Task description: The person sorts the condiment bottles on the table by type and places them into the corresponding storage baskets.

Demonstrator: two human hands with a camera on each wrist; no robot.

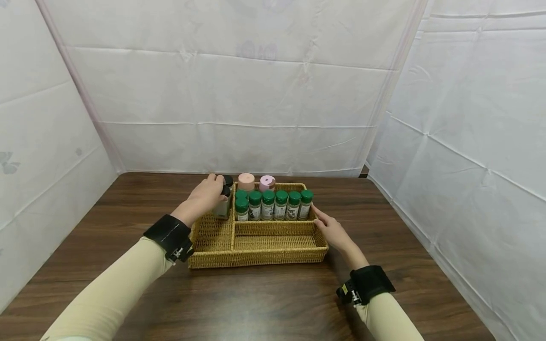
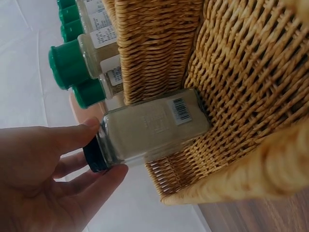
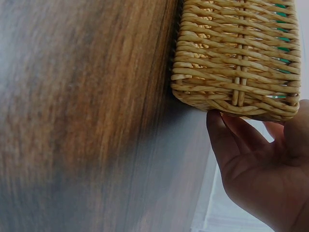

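Note:
A woven wicker basket (image 1: 256,255) with compartments sits mid-table. My left hand (image 1: 209,194) grips the black cap of a glass spice jar (image 1: 222,207) standing in the basket's left compartment; in the left wrist view the thumb and fingers (image 2: 72,140) pinch the cap of that jar (image 2: 149,128) against the wicker wall (image 2: 241,96). Several green-capped spice jars (image 1: 273,204) stand in a row in the back compartment. My right hand (image 1: 332,229) rests with straight fingers on the basket's right side; the right wrist view shows the fingers (image 3: 231,140) touching the basket wall (image 3: 236,53).
A peach round container (image 1: 246,182) and a pink one (image 1: 267,182) stand at the basket's back. The front compartment (image 1: 275,241) holds nothing. The brown wooden table (image 1: 264,303) is enclosed by white fabric walls (image 1: 239,94) on three sides.

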